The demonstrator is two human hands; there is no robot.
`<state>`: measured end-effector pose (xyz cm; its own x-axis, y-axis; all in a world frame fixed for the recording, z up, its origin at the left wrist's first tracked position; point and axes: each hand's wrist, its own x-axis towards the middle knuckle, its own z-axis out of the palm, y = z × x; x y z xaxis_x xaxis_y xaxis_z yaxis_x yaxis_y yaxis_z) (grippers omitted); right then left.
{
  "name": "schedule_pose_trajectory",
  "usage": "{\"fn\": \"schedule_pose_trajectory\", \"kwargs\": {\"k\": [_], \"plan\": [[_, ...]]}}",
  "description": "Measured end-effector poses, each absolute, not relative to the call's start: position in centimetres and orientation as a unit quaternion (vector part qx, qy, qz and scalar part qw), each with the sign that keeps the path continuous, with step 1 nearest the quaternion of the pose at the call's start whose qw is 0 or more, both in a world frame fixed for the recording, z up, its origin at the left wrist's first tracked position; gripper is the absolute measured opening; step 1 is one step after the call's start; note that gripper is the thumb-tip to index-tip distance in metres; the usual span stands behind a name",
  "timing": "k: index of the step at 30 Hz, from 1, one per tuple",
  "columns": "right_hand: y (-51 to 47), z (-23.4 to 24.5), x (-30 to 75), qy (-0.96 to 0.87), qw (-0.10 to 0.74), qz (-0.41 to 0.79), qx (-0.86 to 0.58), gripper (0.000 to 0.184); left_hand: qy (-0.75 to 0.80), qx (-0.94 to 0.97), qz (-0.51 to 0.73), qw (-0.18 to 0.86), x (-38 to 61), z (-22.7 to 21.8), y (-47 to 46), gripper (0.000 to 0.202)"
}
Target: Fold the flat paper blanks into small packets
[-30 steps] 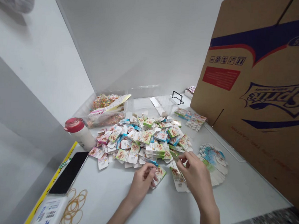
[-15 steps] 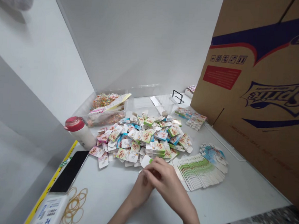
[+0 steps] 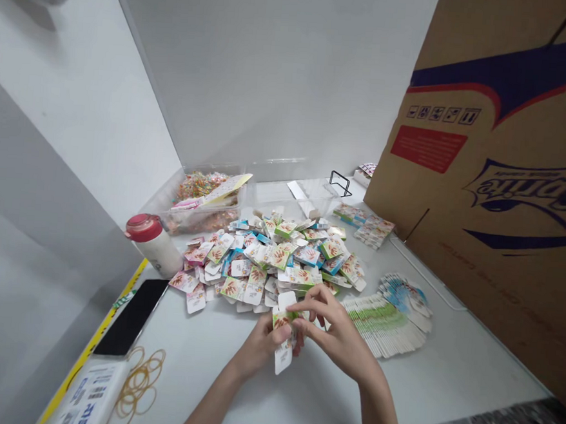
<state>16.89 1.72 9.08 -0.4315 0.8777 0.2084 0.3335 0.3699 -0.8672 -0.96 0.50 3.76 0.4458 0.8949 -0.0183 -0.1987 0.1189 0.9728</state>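
Note:
A small white-and-green printed card box (image 3: pixel 281 359) with its end flaps out is upright between my hands at the near side of the pile. My left hand (image 3: pixel 263 342) is closed on its lower part, thumb across the front. The fingers of my right hand (image 3: pixel 328 322) are bent at its upper right side, thumb and fingertips touching it. Beyond them lies a heap of similar small boxes (image 3: pixel 253 281) in green, blue and pink. To the right of my right hand, a row of flat boxes (image 3: pixel 386 326) is fanned out on the table.
Rubber bands (image 3: pixel 138 383), a phone (image 3: pixel 133 318) and a red-lidded bottle (image 3: pixel 157 245) line the left side. Clear plastic tubs (image 3: pixel 205 216) stand behind the heap, one holding colourful small items. A big cardboard carton (image 3: pixel 429 203) walls off the right. Stacked boxes (image 3: pixel 374 232) lie before it.
My hands have moved apart from their overlapped position. The small box, mostly covered before, now shows upright between them with its flaps visible. The view has shifted slightly.

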Motion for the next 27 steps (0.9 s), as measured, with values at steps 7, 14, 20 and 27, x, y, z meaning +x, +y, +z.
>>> {"fn": "schedule_pose_trajectory", "kwargs": {"k": [7,14,20,27], "plan": [[2.0,8.7,17.0,-0.721,0.348,0.444,-0.402,0.023,0.369,0.510,0.388,0.673,-0.5,3.2,0.5,0.048],[3.1,7.4,18.3,-0.705,0.355,0.487,-0.375,0.032,0.394,0.545,0.391,0.629,-0.7,2.8,1.0,0.041],[3.6,6.2,18.4,-0.598,0.384,0.603,-0.362,0.029,0.349,0.459,0.443,0.687,-0.4,2.3,0.9,0.052],[3.8,5.4,18.0,-0.555,0.354,0.663,-0.356,0.038,0.383,0.502,0.417,0.653,-0.3,2.8,0.5,0.051]]}}
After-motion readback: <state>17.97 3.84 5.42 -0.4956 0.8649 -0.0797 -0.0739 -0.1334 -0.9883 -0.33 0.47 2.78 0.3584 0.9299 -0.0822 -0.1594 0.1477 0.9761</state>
